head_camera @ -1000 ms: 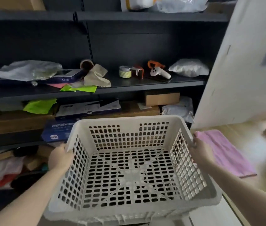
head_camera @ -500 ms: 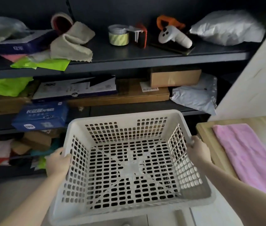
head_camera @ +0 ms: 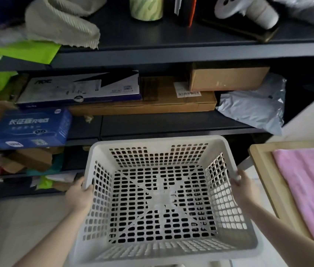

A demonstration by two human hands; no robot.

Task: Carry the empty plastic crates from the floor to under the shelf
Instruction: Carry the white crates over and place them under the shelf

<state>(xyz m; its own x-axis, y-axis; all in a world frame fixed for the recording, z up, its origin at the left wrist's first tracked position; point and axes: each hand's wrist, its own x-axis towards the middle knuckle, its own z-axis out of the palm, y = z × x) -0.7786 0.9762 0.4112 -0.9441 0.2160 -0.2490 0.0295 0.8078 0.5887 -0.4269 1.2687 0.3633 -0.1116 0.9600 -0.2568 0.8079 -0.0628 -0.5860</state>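
An empty white plastic crate (head_camera: 160,143) with perforated walls and floor fills the lower middle of the head view. My left hand (head_camera: 79,195) grips its left rim and my right hand (head_camera: 245,187) grips its right rim. The crate is held level, its far edge just below the dark metal shelf (head_camera: 171,130), whose low boards carry boxes. The gap under the lowest board lies behind the crate and is partly hidden by it.
A blue box (head_camera: 31,130) juts out over the shelf edge at the left. Cardboard boxes (head_camera: 227,78) and a grey bag (head_camera: 254,108) lie on the shelf. A wooden table (head_camera: 264,182) with a pink cloth (head_camera: 310,189) stands close on the right. Pale floor (head_camera: 23,228) shows at the left.
The view has dropped and closed in on the shelf. The crate, held in both hands, has gone lower and nearer the bottom boards.
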